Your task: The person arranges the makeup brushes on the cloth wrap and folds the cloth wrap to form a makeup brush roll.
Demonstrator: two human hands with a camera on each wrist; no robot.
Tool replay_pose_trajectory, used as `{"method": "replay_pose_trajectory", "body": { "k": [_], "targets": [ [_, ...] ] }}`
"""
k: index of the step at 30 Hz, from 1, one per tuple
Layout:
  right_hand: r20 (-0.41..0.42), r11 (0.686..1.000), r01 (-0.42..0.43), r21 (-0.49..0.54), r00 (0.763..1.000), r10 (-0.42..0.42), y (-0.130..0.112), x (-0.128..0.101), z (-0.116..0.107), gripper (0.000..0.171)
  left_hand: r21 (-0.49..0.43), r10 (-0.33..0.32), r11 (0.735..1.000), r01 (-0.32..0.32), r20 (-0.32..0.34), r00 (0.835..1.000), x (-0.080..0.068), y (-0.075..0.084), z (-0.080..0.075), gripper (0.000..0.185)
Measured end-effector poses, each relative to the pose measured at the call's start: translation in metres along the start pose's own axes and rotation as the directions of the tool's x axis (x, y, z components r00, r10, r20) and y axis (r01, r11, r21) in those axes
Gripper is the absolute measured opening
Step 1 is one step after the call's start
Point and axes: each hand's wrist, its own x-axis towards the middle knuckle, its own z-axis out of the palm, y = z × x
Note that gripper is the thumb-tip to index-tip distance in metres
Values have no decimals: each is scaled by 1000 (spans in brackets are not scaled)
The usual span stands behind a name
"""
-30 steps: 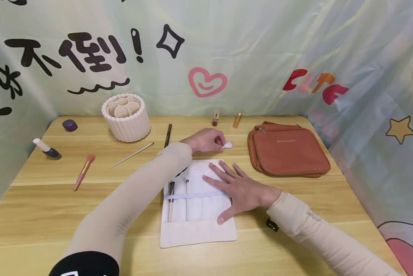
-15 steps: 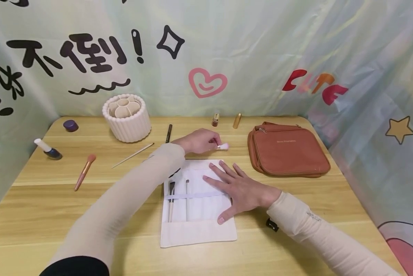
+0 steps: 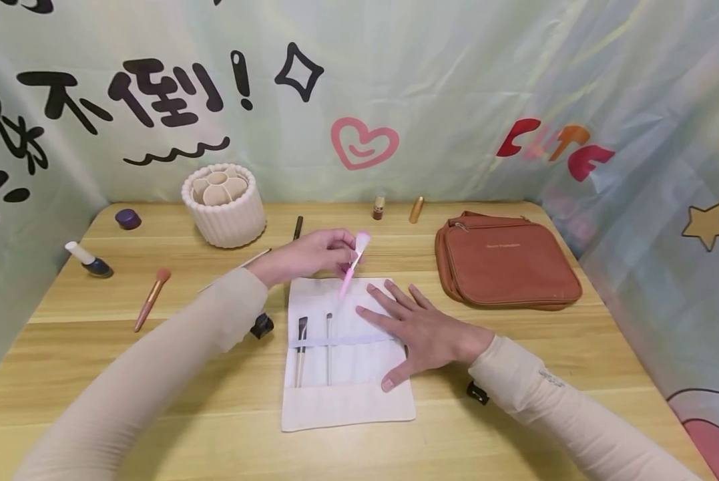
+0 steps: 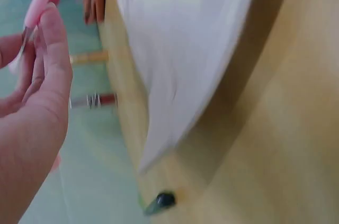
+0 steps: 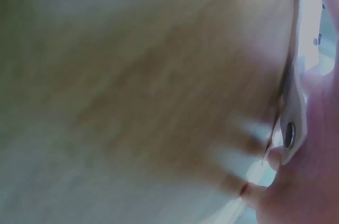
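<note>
With our left hand (image 3: 311, 257) pinching a small pink-handled makeup brush (image 3: 353, 262) above the white canvas brush roll (image 3: 347, 374), which our spread right hand (image 3: 422, 331) presses flat, we judge that slotting it under the elastic band (image 3: 341, 341) calls for a handle-first approach.

Pink brush (image 3: 353, 263) tilted, bristles up, above white cloth roll (image 3: 346, 374), two brushes tucked

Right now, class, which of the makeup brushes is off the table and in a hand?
The pink brush, pinched in the left hand above the white brush roll. The peach-tipped brush lies on the table; two others sit tucked in the roll.
</note>
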Motion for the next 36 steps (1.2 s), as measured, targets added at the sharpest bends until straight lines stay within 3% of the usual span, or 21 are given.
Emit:
{"method": "replay_pose_trajectory", "body": {
  "k": [4, 10, 14, 16, 19, 22, 24, 36],
  "targets": [
    [3, 1000, -3, -6, 1000, 3, -1, -1, -1, 126, -79, 0, 997, 0, -2, 1000, -9, -8, 12, 32],
    [5, 1000, 0, 0, 1000, 0, 0, 0, 0, 126, -76, 1, 997, -5, -64, 998, -19, -23, 22, 55],
    [2, 1000, -1, -1, 1000, 1, 0, 0, 0, 126, -62, 1, 998, -7, -102, 995, -23, -29, 26, 52],
    [2, 1000, -5, 0, 1000, 5, 1, 0, 0, 126, -16, -3, 1000, 2, -96, 995, -24, -30, 27, 48],
    [6, 1000, -8, 4, 1000, 8, 1, -1, 0, 126, 148, 2, 989, 8, -68, 998, -29, -29, 29, 44],
    [6, 1000, -6, 5, 1000, 6, 0, -1, 0, 126, 341, 45, 940, -27, -45, 998, -34, -28, 31, 36],
    [4, 1000, -5, 4, 1000, 5, 0, -1, 0, 126, 413, 81, 909, -62, -28, 996, -36, -29, 32, 30],
    [16, 1000, -24, 3, 1000, 24, -1, 0, 0, 127, 502, 114, 849, -165, 131, 985, -49, -33, 50, 11]
  ]
}}
